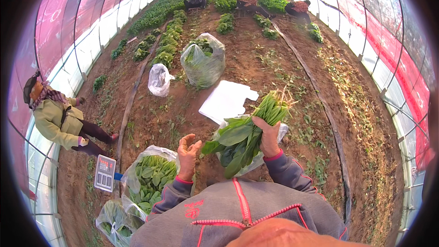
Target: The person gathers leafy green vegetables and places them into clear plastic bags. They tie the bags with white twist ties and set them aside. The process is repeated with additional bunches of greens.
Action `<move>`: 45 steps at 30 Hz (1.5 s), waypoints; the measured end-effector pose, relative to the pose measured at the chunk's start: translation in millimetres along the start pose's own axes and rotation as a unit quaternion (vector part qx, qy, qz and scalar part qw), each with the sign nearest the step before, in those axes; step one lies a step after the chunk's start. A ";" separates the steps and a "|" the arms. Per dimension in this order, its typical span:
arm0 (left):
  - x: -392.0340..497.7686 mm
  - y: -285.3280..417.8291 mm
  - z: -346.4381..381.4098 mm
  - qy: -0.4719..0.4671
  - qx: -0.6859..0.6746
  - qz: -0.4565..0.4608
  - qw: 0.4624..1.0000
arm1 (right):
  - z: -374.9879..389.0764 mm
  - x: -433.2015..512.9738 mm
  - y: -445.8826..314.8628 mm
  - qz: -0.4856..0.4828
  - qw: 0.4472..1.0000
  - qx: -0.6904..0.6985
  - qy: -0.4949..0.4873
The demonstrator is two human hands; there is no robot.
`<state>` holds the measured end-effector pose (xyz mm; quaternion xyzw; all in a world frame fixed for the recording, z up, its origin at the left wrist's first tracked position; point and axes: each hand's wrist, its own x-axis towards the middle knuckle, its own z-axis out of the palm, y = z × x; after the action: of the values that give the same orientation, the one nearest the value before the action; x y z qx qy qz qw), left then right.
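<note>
A bunch of spinach-like leafy greens (241,135) is gripped around its stems by my right hand (269,137). Its pale root ends point up and away, and the dark leaves hang towards my left. My left hand (188,156) is raised beside the leaf tips, fingers apart and curled, holding nothing. Beneath the bunch lies a clear plastic bag (259,163), mostly hidden by the leaves. A stack of flat white plastic bags (226,101) rests on the soil just beyond. Left of my left hand stands an open clear bag full of greens (151,175).
A full bag of greens (203,61) and a crumpled bag (160,80) stand ahead. A digital scale (105,173) and a tied bag (116,224) are at left, near a standing person (60,116). Hoses (310,75) run along the soil. Several people crouch or sit farther off.
</note>
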<state>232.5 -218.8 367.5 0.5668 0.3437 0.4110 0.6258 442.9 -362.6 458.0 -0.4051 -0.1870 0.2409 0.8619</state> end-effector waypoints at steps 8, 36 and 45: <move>1.1 0.7 27.4 -0.041 -0.016 -0.007 0.999 | -21.7 7.5 -17.9 -0.033 0.999 0.008 0.030; 35.9 12.1 2.2 0.083 -0.070 0.000 0.994 | -32.3 12.8 -13.0 -0.010 0.999 0.023 0.029; 127.9 90.6 -165.1 0.422 0.002 0.205 0.883 | -29.1 15.0 -7.9 -0.019 0.999 0.014 0.036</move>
<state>127.7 -31.0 442.0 0.3986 0.4527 0.7296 0.3223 472.2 -376.2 448.6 -0.3981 -0.1606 0.2123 0.8779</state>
